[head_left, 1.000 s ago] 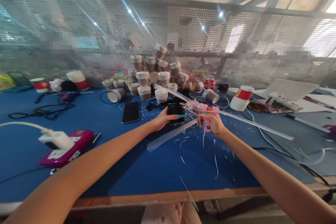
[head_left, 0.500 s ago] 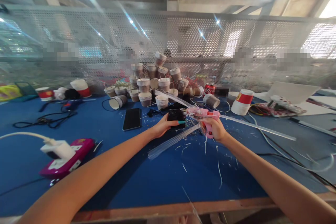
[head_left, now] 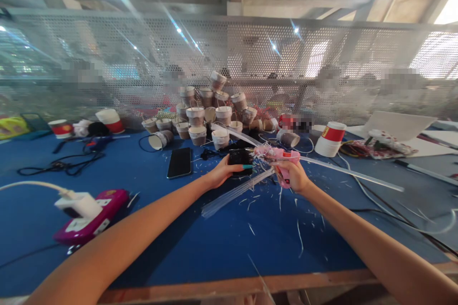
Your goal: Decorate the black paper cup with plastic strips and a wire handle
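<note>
My left hand (head_left: 223, 171) is closed around a black object (head_left: 240, 161), dark and boxy, whose exact kind I cannot make out. Its thumb, with a teal nail, lies across the near side. In my right hand (head_left: 296, 175) is a pink hot glue gun (head_left: 282, 155), its nozzle end pointing left toward the black object and covered in white glue strands. A long clear glue stick (head_left: 354, 173) sticks out behind the gun. Below the hands lies a bundle of clear glue sticks (head_left: 232, 194) on the blue table (head_left: 200, 252), among scattered glue threads.
Small grey-white buckets (head_left: 196, 115) are piled at the back centre, before a perforated screen (head_left: 143, 43). A black phone (head_left: 179, 162) lies left of my hand. Further left is a purple power strip (head_left: 110, 200) with a white plug. Stacked paper cups (head_left: 331, 138) stand right, near cables.
The glue gun's handle has turned slightly in my right hand. Otherwise both hands and the things on the table stay almost where they were.
</note>
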Action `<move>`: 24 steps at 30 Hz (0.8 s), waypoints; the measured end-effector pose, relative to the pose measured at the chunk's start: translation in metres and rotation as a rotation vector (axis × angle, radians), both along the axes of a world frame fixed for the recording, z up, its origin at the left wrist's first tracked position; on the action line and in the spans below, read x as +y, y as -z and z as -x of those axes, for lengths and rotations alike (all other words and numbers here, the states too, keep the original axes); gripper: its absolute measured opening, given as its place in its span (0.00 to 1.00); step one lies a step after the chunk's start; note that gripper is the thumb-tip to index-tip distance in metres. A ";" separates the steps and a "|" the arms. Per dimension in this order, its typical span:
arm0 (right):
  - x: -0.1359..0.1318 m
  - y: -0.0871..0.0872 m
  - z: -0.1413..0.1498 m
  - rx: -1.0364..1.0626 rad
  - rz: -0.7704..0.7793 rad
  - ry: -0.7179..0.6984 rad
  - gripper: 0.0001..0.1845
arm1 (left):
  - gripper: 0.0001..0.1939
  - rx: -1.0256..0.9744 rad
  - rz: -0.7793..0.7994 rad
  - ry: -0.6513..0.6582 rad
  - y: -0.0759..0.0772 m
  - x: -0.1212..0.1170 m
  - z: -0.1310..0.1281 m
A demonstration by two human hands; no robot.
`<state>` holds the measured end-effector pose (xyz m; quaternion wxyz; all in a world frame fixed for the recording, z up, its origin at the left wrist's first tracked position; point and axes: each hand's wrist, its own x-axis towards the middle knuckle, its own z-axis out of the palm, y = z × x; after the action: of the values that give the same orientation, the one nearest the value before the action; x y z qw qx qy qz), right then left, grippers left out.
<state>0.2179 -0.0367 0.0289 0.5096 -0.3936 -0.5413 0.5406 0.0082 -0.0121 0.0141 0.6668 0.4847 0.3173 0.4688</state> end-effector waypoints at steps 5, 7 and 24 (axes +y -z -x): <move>-0.002 -0.003 0.002 -0.001 0.004 0.015 0.10 | 0.28 -0.014 0.009 0.001 -0.001 0.000 0.000; -0.003 -0.004 0.002 0.007 -0.007 0.019 0.09 | 0.28 -0.017 0.017 -0.007 -0.001 0.000 0.001; 0.005 0.010 -0.010 -0.158 -0.197 -0.002 0.13 | 0.41 0.465 -0.359 -0.220 0.009 0.026 0.014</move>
<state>0.2277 -0.0320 0.0187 0.5012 -0.3824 -0.6307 0.4525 -0.0059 0.0139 0.0056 0.4255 0.6517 0.4241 0.4630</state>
